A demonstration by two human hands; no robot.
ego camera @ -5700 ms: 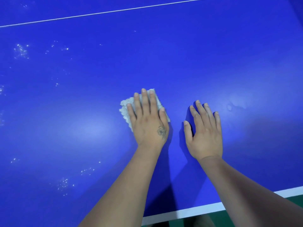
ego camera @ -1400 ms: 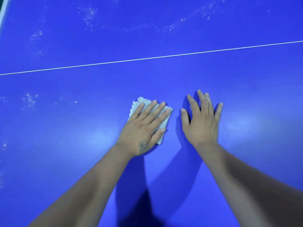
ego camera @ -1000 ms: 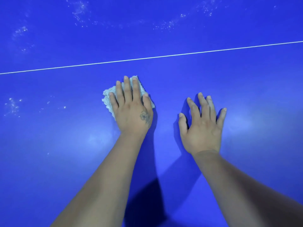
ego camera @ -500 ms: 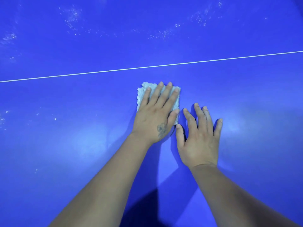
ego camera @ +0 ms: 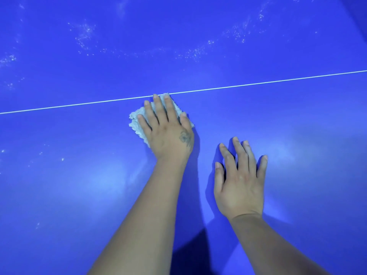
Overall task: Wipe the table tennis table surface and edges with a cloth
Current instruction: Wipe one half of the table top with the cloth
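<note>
Across the whole head view spreads the blue table tennis table [ego camera: 278,120], its glossy top catching soft patches of light. One thin white line [ego camera: 278,80] crosses it from the left edge to the right, climbing slightly toward the right. Beyond that line, pale specks [ego camera: 85,34] lie scattered in a loose arc over the far half, and a few more dot the near left part.

Two bare forearms reach in from the bottom. The left hand [ego camera: 168,133] lies palm down on a small pale cloth [ego camera: 137,120], fingers straight and close together, pressing it flat against the table rather than gripping it; a small dark tattoo [ego camera: 185,138] sits near the base of the thumb. The right hand [ego camera: 240,179] rests flat on the bare surface, nearer the person and to the right of the left hand, fingers extended and slightly spread, with nothing in it.

Most of the cloth is covered by the left hand. Its frayed edge shows to the left of the fingers and a corner peeks out by the thumb. Its long axis appears to run along the fingers, pointing away from the person, and its far end touches the white line.
</note>
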